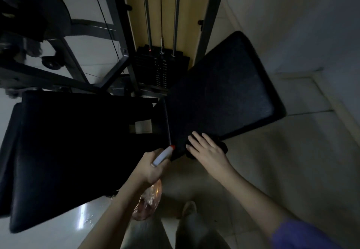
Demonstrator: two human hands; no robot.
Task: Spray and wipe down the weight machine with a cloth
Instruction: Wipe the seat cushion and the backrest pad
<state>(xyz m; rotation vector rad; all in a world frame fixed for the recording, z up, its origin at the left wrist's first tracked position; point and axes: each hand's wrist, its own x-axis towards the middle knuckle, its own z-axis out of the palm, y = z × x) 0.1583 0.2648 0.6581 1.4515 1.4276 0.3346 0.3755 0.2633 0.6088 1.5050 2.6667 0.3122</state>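
— Where's the cloth (224,147) from where you stand?

— At the near corner of the angled back pad (224,93), almost hidden. The right hand (207,149) lies flat on top of it, fingers spread and pressing down, not pinching. A dark fold of cloth pokes out past the hand, over the pad's near edge.

— And the spray?

— The left hand (151,168) is wrapped tight around the neck of the spray bottle (150,200), just left of the pad's corner. Its white head with the red tip points toward the pad, close to the right hand's fingertips. The clear, pinkish body hangs below the fist.

— What else is around that pad?

— The seat pad (68,151), broad and black, lies to its left, with a gap between them. Behind the pad stands the weight stack (159,71) on its two guide rods (176,15), inside the grey frame (209,15). To the right of the pad, only tiled floor (302,161). Nothing blocks the pad's surface except the hand itself.
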